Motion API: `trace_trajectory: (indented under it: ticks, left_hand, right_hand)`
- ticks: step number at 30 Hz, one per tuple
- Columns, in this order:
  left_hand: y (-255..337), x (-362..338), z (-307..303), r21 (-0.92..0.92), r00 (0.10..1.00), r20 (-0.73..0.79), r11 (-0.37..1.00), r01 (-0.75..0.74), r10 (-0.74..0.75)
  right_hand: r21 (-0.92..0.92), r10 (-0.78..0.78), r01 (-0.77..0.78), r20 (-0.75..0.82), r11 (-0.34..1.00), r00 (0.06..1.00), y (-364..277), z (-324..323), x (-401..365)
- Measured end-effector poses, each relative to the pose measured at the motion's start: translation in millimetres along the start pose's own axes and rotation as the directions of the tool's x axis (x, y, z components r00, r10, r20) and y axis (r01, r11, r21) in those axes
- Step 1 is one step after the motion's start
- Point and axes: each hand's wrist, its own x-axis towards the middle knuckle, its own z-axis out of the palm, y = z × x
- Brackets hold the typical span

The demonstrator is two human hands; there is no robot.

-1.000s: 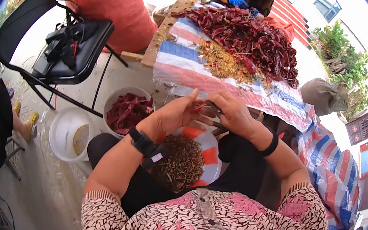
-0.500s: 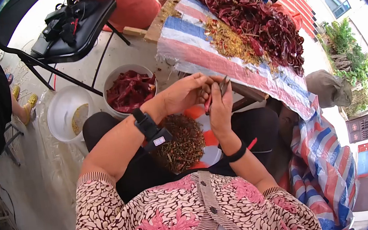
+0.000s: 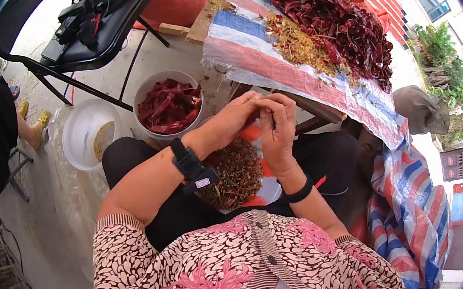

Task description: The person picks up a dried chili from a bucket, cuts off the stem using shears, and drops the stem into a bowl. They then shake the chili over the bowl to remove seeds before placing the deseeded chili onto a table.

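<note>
My left hand (image 3: 232, 119), below a black wrist device (image 3: 187, 160), reaches in with its fingers pressed together, touching my right hand (image 3: 278, 136). The right fingers are curled, and a small dark bit shows between them; what either hand grips is mostly hidden. Below the hands, a container on my lap holds a heap of dark red and brown chili pieces and stems (image 3: 233, 179). Whole dried red chilies (image 3: 166, 109) fill a white bucket (image 3: 141, 121) beyond my left forearm.
A striped sheet (image 3: 242, 45) covers a table, bearing a large pile of dried chilies (image 3: 332, 22) and yellow seeds (image 3: 297, 44). A white basin (image 3: 77, 137), a black chair (image 3: 99, 54) and a sack (image 3: 419, 110) stand around. Other people sit at the left and beyond the table.
My right fingers have closed over toward my left fingertips; the grey blades and red chili seen in them earlier are now hidden. The view has shifted slightly.
</note>
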Motion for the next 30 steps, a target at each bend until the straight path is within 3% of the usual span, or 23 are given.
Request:
trace_trajectory:
  ticks: [2,3,5,6,9,12,13,15,17,18,21,24,30]
  left_hand:
    - [-11,5,-9,0.123,0.992,0.047,0.985,-0.121,0.116]
    - [-9,3,-8,0.181,0.982,0.077,0.966,-0.182,0.17]
    - [-6,-1,-5,0.241,0.99,0.078,0.962,-0.132,0.116]
    - [1,-6,-1,0.269,0.993,0.076,0.957,-0.106,0.088]
    - [15,-13,5,0.33,0.982,0.154,0.932,-0.154,0.108]
    - [9,-11,4,0.363,0.98,0.066,0.91,-0.201,0.19]
    - [6,-9,0,0.571,0.93,0.147,0.739,-0.357,0.336]
    - [4,-5,-9,0.806,0.766,0.394,0.209,-0.553,0.508]
    - [11,-8,-12,0.798,0.934,0.249,0.493,-0.348,0.257]
    - [14,-11,-11,0.769,0.977,0.186,0.603,-0.213,0.108]
    - [11,-11,-11,0.758,0.934,0.26,0.548,-0.354,0.244]
    - [13,-14,-5,0.697,0.942,0.242,0.634,-0.334,0.23]
    - [31,-22,2,0.634,0.972,0.222,0.747,-0.202,0.075]
  right_hand:
    - [0.043,0.031,-0.03,-0.023,0.999,0.999,4,1,-3]
    - [0.274,0.252,-0.232,-0.039,0.933,0.967,1,0,-4]
    - [0.665,0.628,-0.512,0.083,0.544,0.774,-13,-3,-4]
    - [0.664,0.665,-0.539,0.083,0.518,0.742,-16,-6,2]
    - [0.675,0.657,-0.645,0.308,0.358,0.688,-3,-16,2]
    - [0.598,0.649,-0.631,0.228,0.495,0.726,-4,-20,4]
    - [0.566,0.64,-0.626,0.211,0.536,0.739,-3,-22,5]
    - [0.541,0.599,-0.597,0.199,0.593,0.776,-4,-23,4]
    - [0.495,0.55,-0.558,0.18,0.665,0.815,-10,-22,5]
    - [0.447,0.515,-0.521,0.146,0.728,0.845,-10,-20,3]
    - [0.322,0.415,-0.415,0.074,0.851,0.907,-12,-17,3]
    - [0.323,0.426,-0.434,0.101,0.841,0.899,-12,-20,5]
    - [0.584,0.582,-0.584,0.22,0.564,0.783,-19,-26,13]
